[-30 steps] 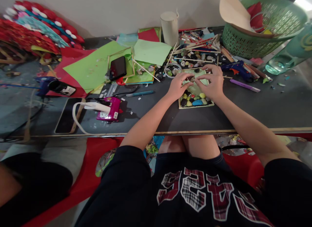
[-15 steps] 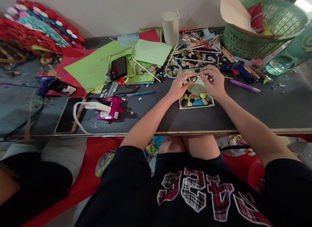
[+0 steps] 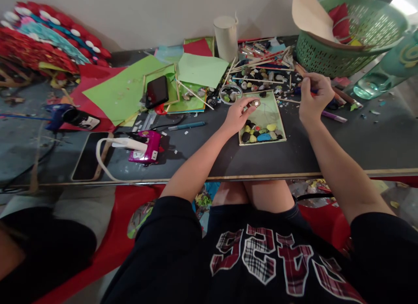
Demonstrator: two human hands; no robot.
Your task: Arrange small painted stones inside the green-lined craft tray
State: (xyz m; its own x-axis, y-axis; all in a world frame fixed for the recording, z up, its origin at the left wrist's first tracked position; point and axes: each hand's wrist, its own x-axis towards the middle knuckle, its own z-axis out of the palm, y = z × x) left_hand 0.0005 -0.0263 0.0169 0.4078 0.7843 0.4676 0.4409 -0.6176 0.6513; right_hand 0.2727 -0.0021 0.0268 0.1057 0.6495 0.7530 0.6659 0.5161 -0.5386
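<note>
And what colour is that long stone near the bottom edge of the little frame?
The long stone is blue, seen best in the head view.

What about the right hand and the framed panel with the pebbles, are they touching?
Apart: the head view plainly shows dark tabletop between the right hand and the framed panel.

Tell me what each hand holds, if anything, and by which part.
The left hand has a small brownish piece in its grip, by the side nearer the palm. Whether the right hand's grip holds anything cannot be told.
</note>
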